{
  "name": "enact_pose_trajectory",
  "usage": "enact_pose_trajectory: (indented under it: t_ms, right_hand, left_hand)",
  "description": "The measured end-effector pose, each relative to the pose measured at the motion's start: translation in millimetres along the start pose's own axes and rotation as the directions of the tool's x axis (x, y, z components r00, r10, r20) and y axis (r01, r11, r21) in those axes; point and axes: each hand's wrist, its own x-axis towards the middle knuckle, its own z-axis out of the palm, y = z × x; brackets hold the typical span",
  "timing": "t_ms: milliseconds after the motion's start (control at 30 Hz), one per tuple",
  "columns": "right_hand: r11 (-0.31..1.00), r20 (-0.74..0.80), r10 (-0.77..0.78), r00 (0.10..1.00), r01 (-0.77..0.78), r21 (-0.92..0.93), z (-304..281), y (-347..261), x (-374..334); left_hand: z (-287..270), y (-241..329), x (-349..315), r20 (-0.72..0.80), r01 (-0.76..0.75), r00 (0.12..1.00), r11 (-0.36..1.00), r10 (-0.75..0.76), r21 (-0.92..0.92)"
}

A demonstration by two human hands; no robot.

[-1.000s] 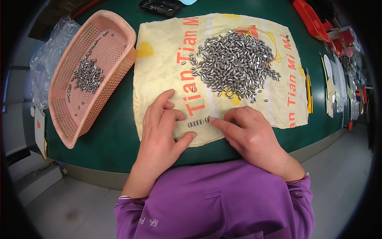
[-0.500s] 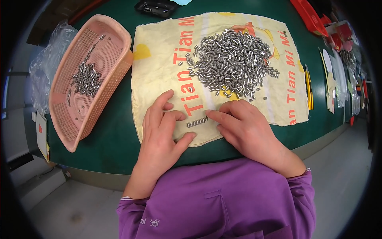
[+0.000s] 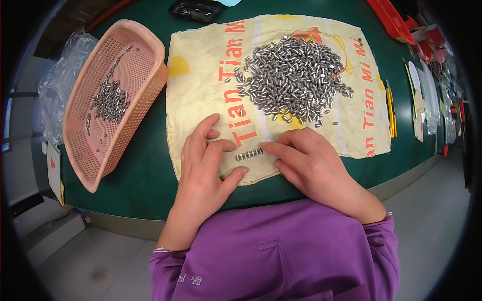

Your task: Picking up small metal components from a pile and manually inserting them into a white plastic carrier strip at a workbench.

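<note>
A short row of small silver metal pieces (image 3: 249, 154), lined up side by side, lies on the cream cloth (image 3: 201, 95) between my hands. To its left rests my left hand (image 3: 202, 165), thumb and fingers spread apart, holding nothing. My right hand (image 3: 314, 163) is at the row's other end. Its index fingertip touches or nearly touches the last piece, with the thumb apart from it below; nothing shows between them. Farther back on the cloth is a big loose heap of the same barrel-shaped metal pieces (image 3: 293, 78).
A pink perforated plastic basket (image 3: 145, 75) with a smaller pile of metal pieces stands left. A black tray (image 3: 196, 10) sits at the back, a red bin (image 3: 391, 22) at the far right. A yellow cutter-like tool (image 3: 390, 110) lies beside the cloth on the green table (image 3: 135, 195).
</note>
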Motion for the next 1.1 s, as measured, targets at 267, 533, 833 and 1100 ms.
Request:
enact_pose_trajectory:
  t_ms: [267, 533, 833, 1100]
  right_hand:
    - [0.996, 0.100, -0.036, 0.994, 0.044, -0.073, -4, -5, -2]
    - [0.984, 0.163, -0.065, 0.984, 0.090, -0.153, -2, -8, -1]
    - [0.993, 0.120, -0.082, 0.989, 0.091, -0.075, -1, -10, 1]
    - [0.999, -0.033, -0.004, 0.999, 0.003, -0.032, 1, 7, -3]
  left_hand:
    - [-1, 1, 0, -0.022, 0.004, 1.000, 0.999, -0.004, -0.035]
    - [0, 0, -2, -0.047, -0.005, 0.999, 0.999, 0.003, -0.043]
    - [-1, 1, -1, -0.025, -0.040, 0.999, 0.997, 0.038, -0.070]
    - [-3, 4, 3, -0.002, -0.135, 0.991, 0.991, 0.135, -0.010]
